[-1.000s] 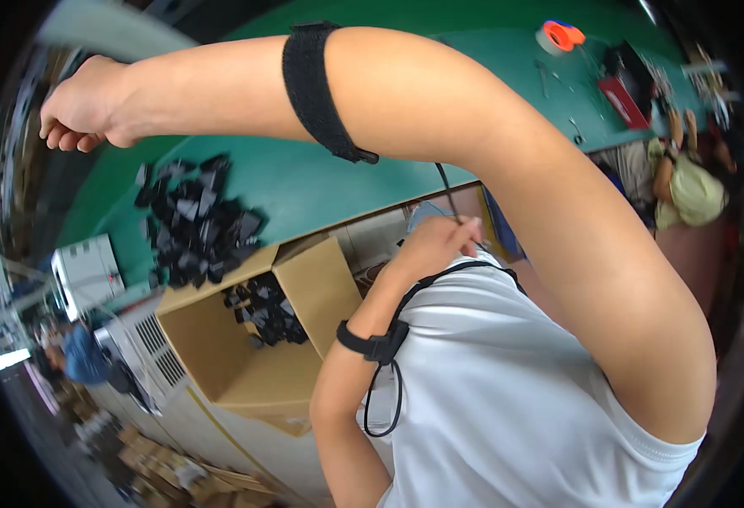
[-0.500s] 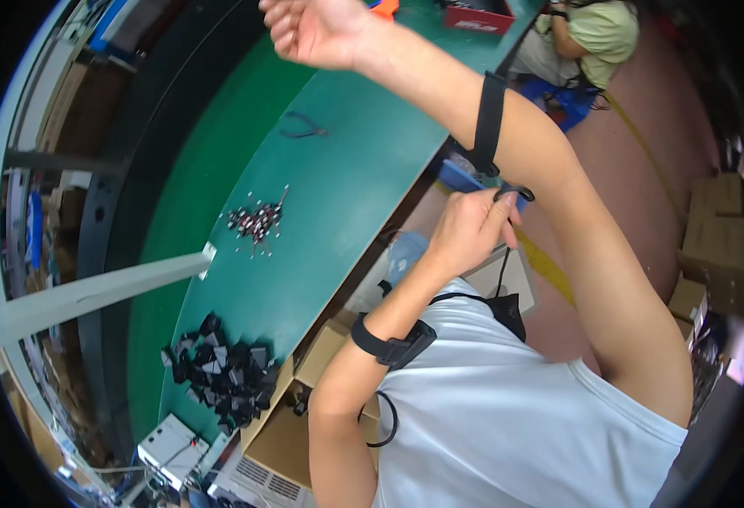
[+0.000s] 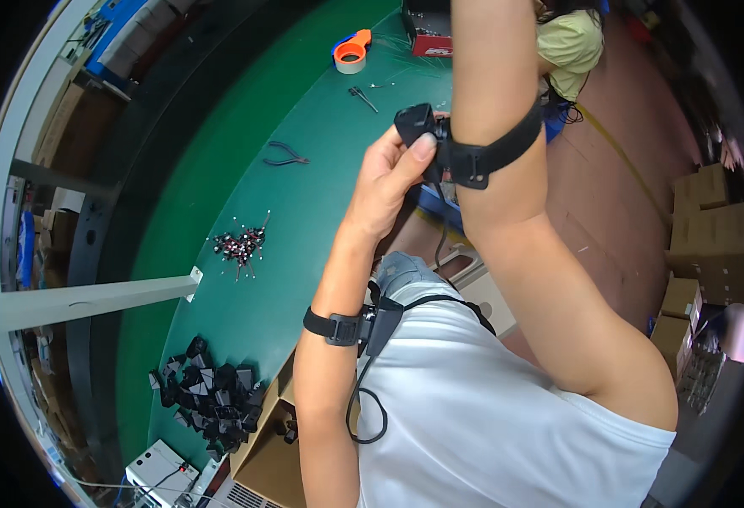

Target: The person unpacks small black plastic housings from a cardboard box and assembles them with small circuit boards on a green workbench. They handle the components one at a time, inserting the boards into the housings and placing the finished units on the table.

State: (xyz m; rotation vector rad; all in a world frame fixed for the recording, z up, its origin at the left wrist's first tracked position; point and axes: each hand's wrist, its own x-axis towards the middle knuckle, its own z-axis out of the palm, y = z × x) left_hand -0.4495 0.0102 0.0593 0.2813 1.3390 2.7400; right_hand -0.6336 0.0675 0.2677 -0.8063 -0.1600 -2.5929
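Note:
My left hand [image 3: 384,179] is closed on a small black device [image 3: 415,124], thumb on its near side. The device sits at the side of a black strap [image 3: 507,149] wrapped around my right forearm [image 3: 497,93]. A black cable hangs down from it. My right arm reaches up past the top edge, so my right hand is out of sight. A second black strap [image 3: 319,323] circles my left forearm, with another black device [image 3: 384,327] and a looped cable.
On the green table [image 3: 304,229] lie pliers [image 3: 287,156], a small tool [image 3: 363,99], an orange tape dispenser [image 3: 351,52], small dark and white parts [image 3: 243,245] and a heap of black pieces [image 3: 211,398]. A grey post [image 3: 92,296] crosses the left. A person in yellow [image 3: 571,51] is at upper right.
My right arm has swung upright, taking its hand out of view. My left hand has moved up and left, from a cable near the right elbow to the black device on the strap.

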